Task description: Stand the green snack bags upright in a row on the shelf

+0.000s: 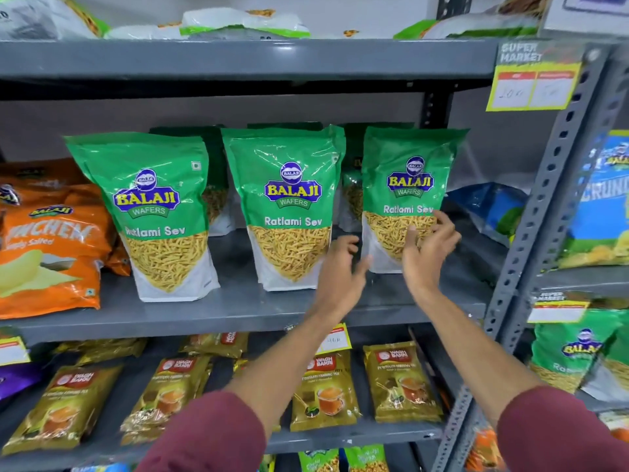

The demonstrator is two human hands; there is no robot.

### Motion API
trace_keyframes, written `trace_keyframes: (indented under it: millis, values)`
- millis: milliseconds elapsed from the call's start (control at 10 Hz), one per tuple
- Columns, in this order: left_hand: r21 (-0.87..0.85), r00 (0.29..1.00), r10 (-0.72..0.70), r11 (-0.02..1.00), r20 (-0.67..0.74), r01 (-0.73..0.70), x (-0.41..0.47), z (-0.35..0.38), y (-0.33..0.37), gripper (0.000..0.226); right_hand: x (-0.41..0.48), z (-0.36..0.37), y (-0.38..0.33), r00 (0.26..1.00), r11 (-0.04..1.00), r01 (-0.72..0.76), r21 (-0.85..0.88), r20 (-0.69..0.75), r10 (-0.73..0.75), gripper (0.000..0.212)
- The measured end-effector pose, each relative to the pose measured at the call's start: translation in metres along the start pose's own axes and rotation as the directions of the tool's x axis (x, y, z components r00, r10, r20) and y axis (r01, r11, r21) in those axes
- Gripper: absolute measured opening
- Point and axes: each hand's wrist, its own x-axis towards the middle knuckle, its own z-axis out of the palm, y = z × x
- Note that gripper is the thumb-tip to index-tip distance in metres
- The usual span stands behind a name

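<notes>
Ratlami Sev bags (287,206): green tops, white bases (yellow sev showing); chip bags (51,253): orange; shelf (238,308): grey; sleeves (211,437): maroon.

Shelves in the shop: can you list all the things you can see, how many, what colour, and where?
Green snack bags: three upright in front, more behind, middle shelf.
Orange chip bags: several, left on middle shelf.
Blue bag: one, lying at right behind the green ones.
Gold tea packets: several, lower shelf.
White-green bags: several, top shelf.
Yellow price tag: one, upper right post.
Left hand: beside the rightmost green bag.
Right hand: fingers on that bag's front.
</notes>
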Motion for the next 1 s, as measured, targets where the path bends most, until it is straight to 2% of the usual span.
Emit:
trace_keyframes:
  millis: [100,200,300,400,500,700,800,900,1000]
  values:
    - [0.006,0.991,-0.129,0.992,0.038,0.129,0.021,0.025,0.005,0.059,0.019,-0.003,0.019,0.992,0.994,-0.107,-0.038,0.066,0.109,0.057]
    - [-0.088,0.947,-0.308,0.945,0.092,0.316,0.049,0.048,0.004,0.079,0.031,-0.015,0.041,0.925,0.975,-0.218,-0.046,0.310,0.221,0.060]
    - [-0.070,0.916,-0.353,0.926,0.190,0.371,0.057,0.055,-0.001,0.068,0.030,-0.021,0.045,0.878,0.963,-0.266,-0.039,0.402,0.258,0.051]
    - [0.010,0.928,-0.324,0.945,0.185,0.328,0.050,0.063,-0.011,0.051,0.029,-0.026,0.047,0.857,0.951,-0.308,-0.035,0.424,0.293,0.047]
    - [0.037,0.946,-0.290,0.957,0.147,0.288,0.045,0.065,-0.015,0.046,0.029,-0.031,0.056,0.859,0.955,-0.292,-0.052,0.425,0.286,0.044]
    - [0.145,0.955,-0.241,0.965,0.174,0.217,0.031,0.057,-0.023,0.051,0.023,-0.045,0.062,0.872,0.974,-0.199,-0.110,0.434,0.227,0.034]
    - [0.176,0.936,-0.264,0.958,0.231,0.227,0.025,0.044,-0.019,0.055,0.018,-0.048,0.051,0.871,0.972,-0.184,-0.148,0.434,0.231,0.038]
    - [0.227,0.925,-0.260,0.953,0.278,0.199,0.019,0.033,-0.009,0.070,0.006,-0.051,0.040,0.923,0.982,-0.089,-0.168,0.356,0.145,0.049]
    - [0.261,0.985,-0.024,0.965,0.169,-0.021,-0.002,0.007,0.006,0.068,-0.025,-0.048,0.015,0.961,0.956,0.245,-0.159,0.172,-0.218,0.063]
